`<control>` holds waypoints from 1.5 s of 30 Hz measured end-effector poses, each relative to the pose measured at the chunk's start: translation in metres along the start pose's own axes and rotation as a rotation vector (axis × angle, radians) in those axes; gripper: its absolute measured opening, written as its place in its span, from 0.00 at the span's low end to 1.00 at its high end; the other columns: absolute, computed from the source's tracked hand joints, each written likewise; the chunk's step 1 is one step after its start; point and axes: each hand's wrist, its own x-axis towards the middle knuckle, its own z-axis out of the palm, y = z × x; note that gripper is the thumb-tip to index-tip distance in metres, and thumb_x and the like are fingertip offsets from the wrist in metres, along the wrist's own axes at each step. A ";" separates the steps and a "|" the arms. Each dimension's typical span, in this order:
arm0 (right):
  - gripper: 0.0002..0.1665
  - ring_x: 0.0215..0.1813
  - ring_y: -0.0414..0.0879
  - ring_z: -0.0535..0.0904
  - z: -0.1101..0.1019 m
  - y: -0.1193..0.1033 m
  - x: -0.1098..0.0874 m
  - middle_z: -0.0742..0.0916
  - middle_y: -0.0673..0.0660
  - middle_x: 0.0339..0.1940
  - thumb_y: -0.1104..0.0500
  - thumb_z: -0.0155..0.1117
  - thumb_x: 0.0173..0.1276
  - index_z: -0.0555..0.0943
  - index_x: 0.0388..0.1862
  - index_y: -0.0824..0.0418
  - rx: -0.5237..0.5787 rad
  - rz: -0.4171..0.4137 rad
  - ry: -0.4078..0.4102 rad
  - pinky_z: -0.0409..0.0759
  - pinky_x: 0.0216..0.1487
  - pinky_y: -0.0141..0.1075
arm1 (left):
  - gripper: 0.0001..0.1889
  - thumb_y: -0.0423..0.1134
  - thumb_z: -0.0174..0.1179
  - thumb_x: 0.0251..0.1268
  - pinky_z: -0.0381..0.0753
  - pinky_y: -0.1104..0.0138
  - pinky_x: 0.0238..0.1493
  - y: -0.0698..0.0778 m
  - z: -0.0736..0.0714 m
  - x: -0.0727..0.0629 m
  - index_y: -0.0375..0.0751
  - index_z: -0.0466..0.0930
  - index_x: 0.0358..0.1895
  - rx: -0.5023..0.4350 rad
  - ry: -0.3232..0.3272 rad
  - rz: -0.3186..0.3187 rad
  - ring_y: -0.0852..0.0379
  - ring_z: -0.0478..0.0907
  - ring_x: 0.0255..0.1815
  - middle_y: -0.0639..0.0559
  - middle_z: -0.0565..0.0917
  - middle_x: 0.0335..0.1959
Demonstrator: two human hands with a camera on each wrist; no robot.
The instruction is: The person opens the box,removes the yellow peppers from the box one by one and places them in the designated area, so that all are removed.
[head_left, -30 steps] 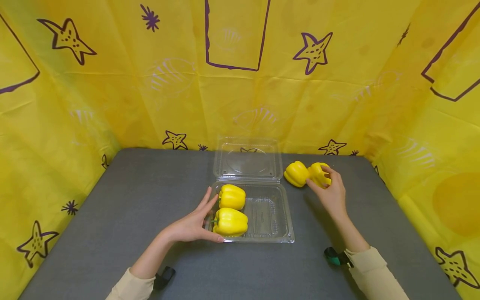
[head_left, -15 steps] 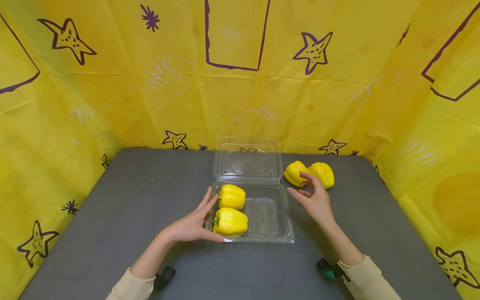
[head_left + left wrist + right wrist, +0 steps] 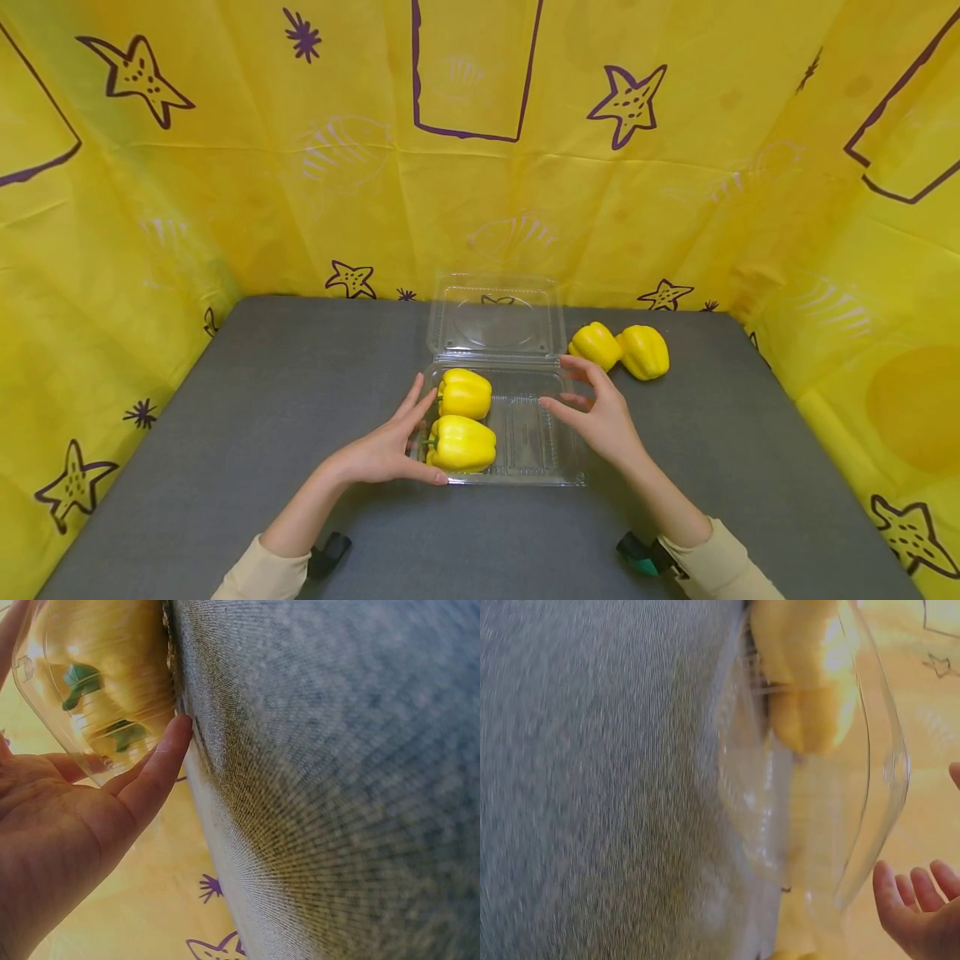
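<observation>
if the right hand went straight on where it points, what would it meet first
Likely the box, near its back right corner; the right hand overlaps that edge in the head view, but depth is unclear.

From here I see the left hand (image 3: 382, 450) spread wide and the right hand (image 3: 606, 417) loosely bent, both forearms (image 3: 311, 510) angled inward.

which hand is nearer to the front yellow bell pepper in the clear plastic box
Left. The left hand is beside the front yellow bell pepper, at its stem end; the right hand is farther off, at the opposite side of the clear plastic box.
</observation>
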 end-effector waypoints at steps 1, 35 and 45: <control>0.39 0.62 0.55 0.71 0.002 -0.001 -0.001 0.75 0.55 0.65 0.56 0.77 0.57 0.71 0.66 0.58 0.004 -0.005 -0.011 0.80 0.53 0.40 | 0.64 0.48 0.76 0.49 0.65 0.42 0.64 0.000 0.000 0.000 0.47 0.33 0.79 -0.001 0.000 -0.001 0.33 0.56 0.73 0.50 0.19 0.77; 0.39 0.57 0.59 0.73 0.059 -0.005 -0.014 0.78 0.61 0.59 0.55 0.78 0.55 0.73 0.63 0.63 -0.069 -0.135 -0.364 0.81 0.52 0.45 | 0.63 0.49 0.75 0.50 0.64 0.40 0.64 0.000 0.000 0.001 0.47 0.33 0.79 -0.007 -0.006 -0.005 0.30 0.52 0.73 0.50 0.18 0.76; 0.37 0.54 0.51 0.76 0.066 -0.003 -0.011 0.79 0.58 0.57 0.53 0.78 0.55 0.73 0.62 0.60 -0.100 -0.156 -0.426 0.82 0.48 0.45 | 0.63 0.48 0.75 0.50 0.63 0.41 0.64 0.000 0.000 0.002 0.46 0.33 0.79 -0.018 -0.011 -0.010 0.31 0.49 0.74 0.51 0.18 0.77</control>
